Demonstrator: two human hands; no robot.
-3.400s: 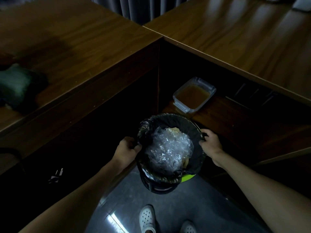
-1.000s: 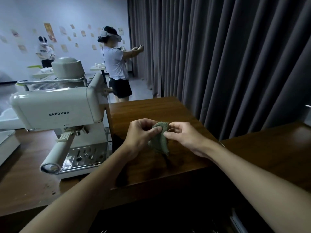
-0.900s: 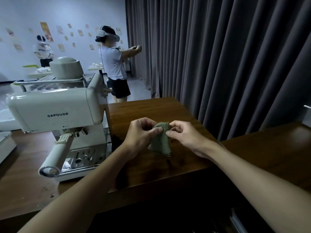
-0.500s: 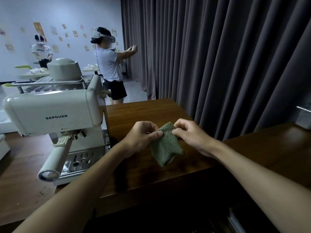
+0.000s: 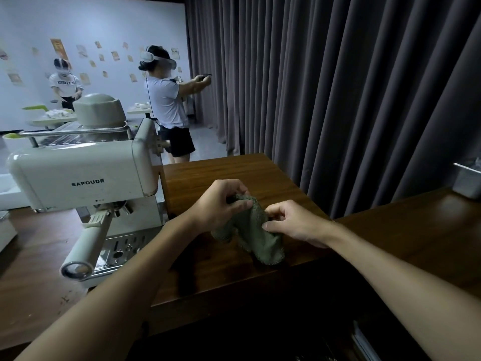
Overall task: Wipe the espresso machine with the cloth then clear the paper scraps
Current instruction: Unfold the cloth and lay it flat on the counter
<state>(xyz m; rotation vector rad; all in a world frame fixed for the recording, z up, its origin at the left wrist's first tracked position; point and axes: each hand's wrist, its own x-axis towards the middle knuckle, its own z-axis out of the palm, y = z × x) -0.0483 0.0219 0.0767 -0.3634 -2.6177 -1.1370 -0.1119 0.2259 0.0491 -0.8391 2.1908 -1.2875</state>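
A small green knitted cloth (image 5: 256, 234) was pinched between the closed fingers of the left hand (image 5: 220, 205) and right hand (image 5: 294, 224) above the dark wooden worktop (image 5: 229, 175), beside the cream espresso machine (image 5: 86, 175) near its left edge.
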